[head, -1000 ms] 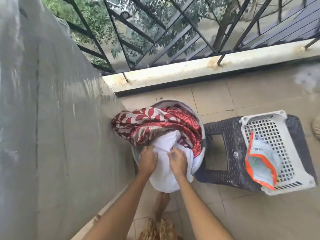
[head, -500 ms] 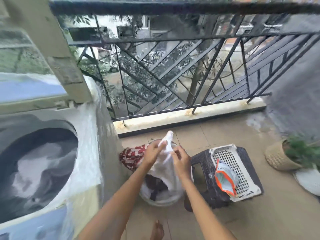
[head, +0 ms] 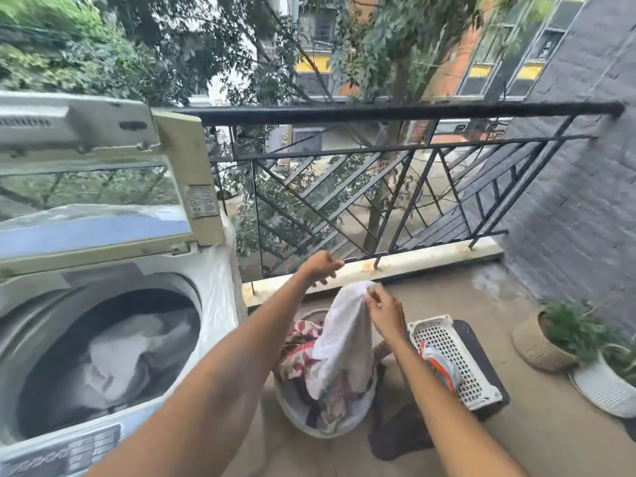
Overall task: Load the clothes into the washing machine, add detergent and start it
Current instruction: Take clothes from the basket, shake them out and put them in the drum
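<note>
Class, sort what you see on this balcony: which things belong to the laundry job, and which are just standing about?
Job: washer, lid up; white cloth in right hand; laundry basket; detergent pouch in white crate.

Standing about: potted plants; railing; dark stool under the crate.

lid sticker [head: 203, 202], panel print [head: 62, 454], both unreadable

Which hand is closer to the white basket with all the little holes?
The right hand. It pinches the white cloth just left of the white perforated plastic basket. The left hand is raised farther away, up by the black metal railing.
</note>
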{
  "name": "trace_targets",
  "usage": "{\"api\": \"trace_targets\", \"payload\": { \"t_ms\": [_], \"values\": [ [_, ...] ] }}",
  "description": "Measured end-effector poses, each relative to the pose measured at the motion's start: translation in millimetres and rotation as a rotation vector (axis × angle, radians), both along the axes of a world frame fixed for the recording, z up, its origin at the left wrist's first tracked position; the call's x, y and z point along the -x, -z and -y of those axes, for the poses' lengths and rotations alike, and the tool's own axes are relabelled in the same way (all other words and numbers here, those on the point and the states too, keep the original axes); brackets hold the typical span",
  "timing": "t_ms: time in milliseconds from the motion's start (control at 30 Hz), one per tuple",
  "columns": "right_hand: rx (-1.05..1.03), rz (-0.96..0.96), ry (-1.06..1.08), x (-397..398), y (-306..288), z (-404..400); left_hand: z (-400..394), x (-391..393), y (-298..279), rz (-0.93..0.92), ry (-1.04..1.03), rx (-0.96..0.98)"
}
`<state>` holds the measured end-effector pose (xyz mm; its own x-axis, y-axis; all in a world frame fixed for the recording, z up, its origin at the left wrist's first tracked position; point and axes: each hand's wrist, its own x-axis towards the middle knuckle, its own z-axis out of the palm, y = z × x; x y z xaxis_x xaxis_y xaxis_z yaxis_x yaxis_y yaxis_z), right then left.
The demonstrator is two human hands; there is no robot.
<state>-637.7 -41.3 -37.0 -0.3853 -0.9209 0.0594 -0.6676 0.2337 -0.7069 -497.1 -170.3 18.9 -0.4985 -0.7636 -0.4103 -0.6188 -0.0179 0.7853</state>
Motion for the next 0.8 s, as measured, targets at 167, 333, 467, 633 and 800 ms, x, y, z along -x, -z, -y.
{"api": "trace_targets", "payload": {
  "t_ms": [167, 333, 467, 633, 800],
  "values": [
    [0.178, 0.093, -0.089, -13.2, -60.2, 17.2, -7.1, 1.2, -6.1, -0.158, -0.061, -0.19],
    [0.217, 0.08, -0.179, 0.1, -105.4, 28.9, 14.9, -9.4, -61.4, -0.368, 0.009, 0.081],
    [0.282, 0.428, -0.136, 0.7, -157.9, 54.4, 22.1, -24.9, -135.5, -0.366, 0.202, 0.24],
    [-0.051, 0.207, -0.457, -11.4, -223.5, 93.5, 26.0, -68.2, -223.2, -0.526, 0.212, 0.205],
    [0.112, -0.209, -0.377, -63.9, -304.3, 117.1, 42.7, -152.5, -289.3, -0.418, 0.086, 0.405]
  ]
}}
